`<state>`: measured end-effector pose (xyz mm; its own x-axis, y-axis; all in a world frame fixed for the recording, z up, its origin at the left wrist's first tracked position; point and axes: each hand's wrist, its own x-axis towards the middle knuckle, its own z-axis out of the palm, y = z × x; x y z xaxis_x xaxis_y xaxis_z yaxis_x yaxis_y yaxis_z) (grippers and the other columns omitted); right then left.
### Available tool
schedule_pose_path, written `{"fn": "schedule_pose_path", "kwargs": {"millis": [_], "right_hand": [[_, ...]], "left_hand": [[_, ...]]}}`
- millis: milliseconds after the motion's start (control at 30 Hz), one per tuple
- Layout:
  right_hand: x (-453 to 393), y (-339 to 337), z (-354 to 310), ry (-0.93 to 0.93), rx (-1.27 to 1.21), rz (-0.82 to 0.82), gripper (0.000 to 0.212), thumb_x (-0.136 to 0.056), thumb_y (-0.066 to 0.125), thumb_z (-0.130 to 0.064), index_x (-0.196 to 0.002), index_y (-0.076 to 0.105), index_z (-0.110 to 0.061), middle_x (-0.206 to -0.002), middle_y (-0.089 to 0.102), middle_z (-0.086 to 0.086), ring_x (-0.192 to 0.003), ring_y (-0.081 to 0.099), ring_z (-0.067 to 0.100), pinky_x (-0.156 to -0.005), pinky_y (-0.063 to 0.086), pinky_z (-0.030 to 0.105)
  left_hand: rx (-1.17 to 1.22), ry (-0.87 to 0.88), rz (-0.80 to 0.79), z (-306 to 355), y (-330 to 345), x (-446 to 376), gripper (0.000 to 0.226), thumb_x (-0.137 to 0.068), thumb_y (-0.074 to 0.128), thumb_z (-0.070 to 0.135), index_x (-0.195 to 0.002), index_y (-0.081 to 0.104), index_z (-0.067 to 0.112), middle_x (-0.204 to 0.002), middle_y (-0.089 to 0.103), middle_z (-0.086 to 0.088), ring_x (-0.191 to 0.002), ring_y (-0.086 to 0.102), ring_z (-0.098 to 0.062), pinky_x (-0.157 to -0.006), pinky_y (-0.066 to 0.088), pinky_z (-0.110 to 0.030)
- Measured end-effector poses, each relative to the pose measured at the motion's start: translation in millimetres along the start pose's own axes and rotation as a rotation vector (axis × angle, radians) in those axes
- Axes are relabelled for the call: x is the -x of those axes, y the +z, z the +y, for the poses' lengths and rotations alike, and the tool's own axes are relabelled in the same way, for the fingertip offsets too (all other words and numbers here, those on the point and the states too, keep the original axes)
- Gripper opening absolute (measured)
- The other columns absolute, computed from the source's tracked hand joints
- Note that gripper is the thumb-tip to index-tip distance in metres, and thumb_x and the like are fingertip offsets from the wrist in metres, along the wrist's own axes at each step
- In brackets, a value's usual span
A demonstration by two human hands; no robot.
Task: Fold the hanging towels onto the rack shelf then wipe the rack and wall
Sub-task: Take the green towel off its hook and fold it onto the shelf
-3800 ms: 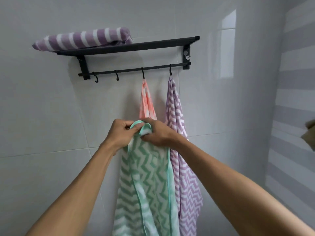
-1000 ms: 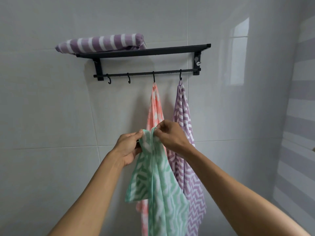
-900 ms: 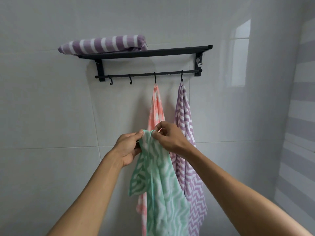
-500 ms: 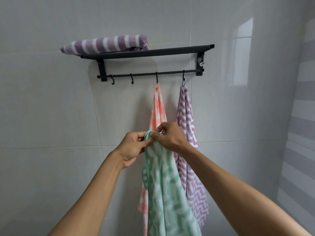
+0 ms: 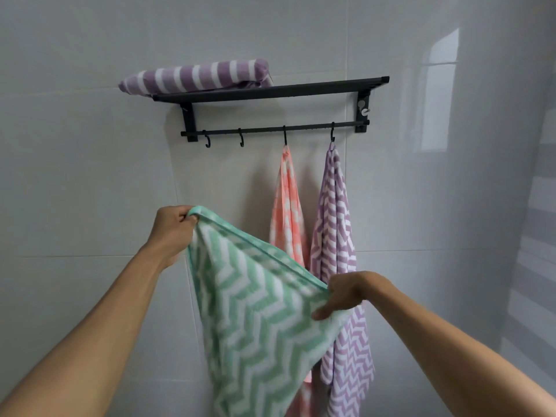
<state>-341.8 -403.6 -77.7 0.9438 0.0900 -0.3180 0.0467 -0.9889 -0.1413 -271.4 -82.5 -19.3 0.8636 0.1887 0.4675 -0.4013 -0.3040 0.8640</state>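
The green towel (image 5: 258, 314), patterned in white zigzags, is off the hooks and stretched in the air in front of the wall (image 5: 90, 176), its top hem running on a slant from upper left down to lower right. The left hand (image 5: 173, 228) grips the upper corner, fingers curled tight over the hem. The right hand (image 5: 346, 293) pinches the lower corner, thumb underneath and fingers clamped on the cloth. The rest of the towel hangs below both hands and runs off the bottom of the view.

Just behind it hang two more towels: a pink towel (image 5: 288, 212) on the third hook and a purple towel (image 5: 334, 236) on the fourth hook, side by side and touching the wall. The two left hooks on the rail are bare. Above them the black rack (image 5: 301, 90) is fixed to the wall, and a folded striped towel (image 5: 195, 76) in purple and white lies on the left end of its shelf, overhanging the edge.
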Motion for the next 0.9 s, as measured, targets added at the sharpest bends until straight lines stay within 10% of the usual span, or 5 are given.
{"fn": "schedule_pose_path", "kwargs": {"millis": [267, 433, 633, 800, 900], "right_hand": [[14.9, -56.4, 0.3, 0.211, 0.254, 0.482, 0.037, -0.088, 0.059, -0.011, -0.124, 0.057, -0.016, -0.121, 0.063, 0.004, -0.100, 0.064, 0.028, -0.077, 0.051, 0.036], [8.5, -74.0, 0.8, 0.194, 0.217, 0.785, 0.040, -0.088, 0.073, -0.024, -0.123, 0.059, -0.011, -0.131, 0.052, 0.009, -0.120, 0.050, 0.033, -0.075, 0.045, 0.040], [11.4, -90.0, 18.9, 0.070, -0.573, 0.746, 0.034, -0.070, 0.093, -0.022, -0.091, 0.075, -0.002, -0.075, 0.064, 0.008, -0.055, 0.053, 0.015, -0.048, 0.048, 0.022], [8.1, -73.0, 24.2, -0.028, -0.786, 0.796, 0.055, -0.063, 0.096, -0.018, -0.113, 0.074, -0.011, -0.100, 0.071, 0.017, -0.060, 0.057, 0.020, -0.052, 0.058, 0.025], [0.7, -66.1, 29.7, -0.016, -0.749, 0.741, 0.023, -0.075, 0.089, -0.024, -0.083, 0.072, -0.011, -0.083, 0.064, 0.013, -0.060, 0.053, 0.022, -0.060, 0.058, 0.035]], "left_hand": [[-0.216, -0.053, 0.107, -49.9, -21.8, 0.1, 0.019, -0.098, 0.056, 0.003, -0.099, 0.070, 0.016, -0.101, 0.072, -0.009, -0.099, 0.069, -0.032, -0.094, 0.055, -0.046], [-0.212, -0.033, 0.201, -47.0, -26.4, -8.8, 0.008, -0.095, 0.063, 0.009, -0.093, 0.067, 0.015, -0.098, 0.072, -0.011, -0.094, 0.067, -0.032, -0.090, 0.054, -0.044], [-0.164, -0.042, 0.269, -41.4, -27.6, -14.6, 0.008, -0.095, 0.064, 0.009, -0.097, 0.072, 0.010, -0.092, 0.069, -0.008, -0.086, 0.064, -0.024, -0.080, 0.048, -0.031], [-0.145, -0.067, 0.271, -44.5, -28.5, -13.3, 0.010, -0.096, 0.065, 0.017, -0.090, 0.070, 0.010, -0.090, 0.070, -0.011, -0.082, 0.064, -0.024, -0.081, 0.053, -0.034], [-0.150, -0.158, 0.236, -57.4, -27.3, -13.6, 0.009, -0.092, 0.067, 0.017, -0.092, 0.074, 0.011, -0.095, 0.073, -0.013, -0.092, 0.071, -0.031, -0.091, 0.058, -0.047]]}}
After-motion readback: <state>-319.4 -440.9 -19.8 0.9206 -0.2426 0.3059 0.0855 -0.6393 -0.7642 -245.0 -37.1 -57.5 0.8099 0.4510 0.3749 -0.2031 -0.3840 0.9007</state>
